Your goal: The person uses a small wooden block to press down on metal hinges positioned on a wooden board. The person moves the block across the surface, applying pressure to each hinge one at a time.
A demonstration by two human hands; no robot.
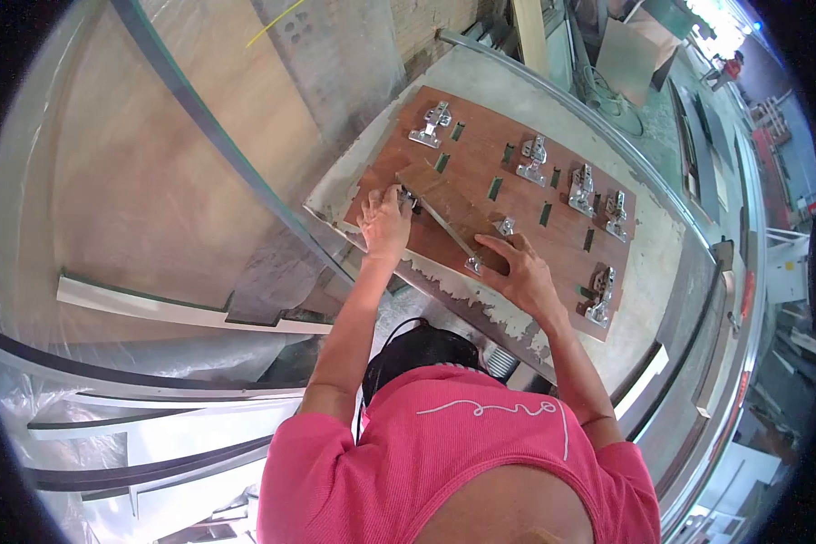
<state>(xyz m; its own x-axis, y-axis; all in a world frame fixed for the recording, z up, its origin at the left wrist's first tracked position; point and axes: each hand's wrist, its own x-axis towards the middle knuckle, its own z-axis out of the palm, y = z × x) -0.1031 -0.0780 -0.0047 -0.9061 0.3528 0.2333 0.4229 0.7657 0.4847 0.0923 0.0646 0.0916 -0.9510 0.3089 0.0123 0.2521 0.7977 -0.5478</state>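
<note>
A brown wooden board (462,168) lies on the worn table, with several dark slots and shiny metal fittings like cabinet hinges (533,161) on it. A smaller flat wooden piece (453,201) rests at a slant over its near half. My left hand (386,227) is closed around a metal fitting at the piece's left end; the fingers partly hide it. My right hand (524,276) holds the piece's right end between thumb and fingers. Small metal fittings show beside that end, one on each side of the piece.
The worktable (648,299) has a peeling, chipped surface. A metal rail (571,104) runs along its far side. Plastic-wrapped panels (181,163) lean at the left, with long strips (181,308) below. A person (730,68) is far off at upper right.
</note>
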